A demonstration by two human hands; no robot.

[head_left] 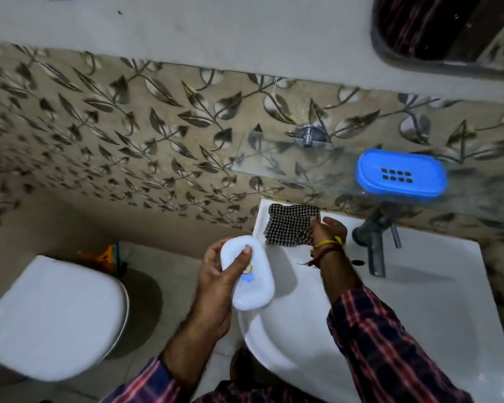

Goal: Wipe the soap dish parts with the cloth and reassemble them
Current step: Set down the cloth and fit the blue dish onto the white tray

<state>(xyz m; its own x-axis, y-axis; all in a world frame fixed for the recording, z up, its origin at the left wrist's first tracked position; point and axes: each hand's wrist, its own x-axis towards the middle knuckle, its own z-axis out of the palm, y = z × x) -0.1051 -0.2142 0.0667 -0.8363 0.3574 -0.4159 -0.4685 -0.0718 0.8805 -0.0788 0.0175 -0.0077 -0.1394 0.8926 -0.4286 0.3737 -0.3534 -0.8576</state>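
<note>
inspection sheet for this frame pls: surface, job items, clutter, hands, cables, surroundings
Surface: white washbasin, rim bare on the right; glass shelf on the wall above it.
Job's things: white soap dish part in the left hand; blue slotted soap dish part on the glass shelf; checked cloth on the basin's back left corner.
Clutter: orange object on the floor behind the toilet, blurred.
Hands: left hand grips the white part, thumb across it; right hand pinches the cloth's edge.
Cables: nothing seen.
Surroundings: tap, closed toilet lid, leaf-pattern wall tiles, mirror corner.
</note>
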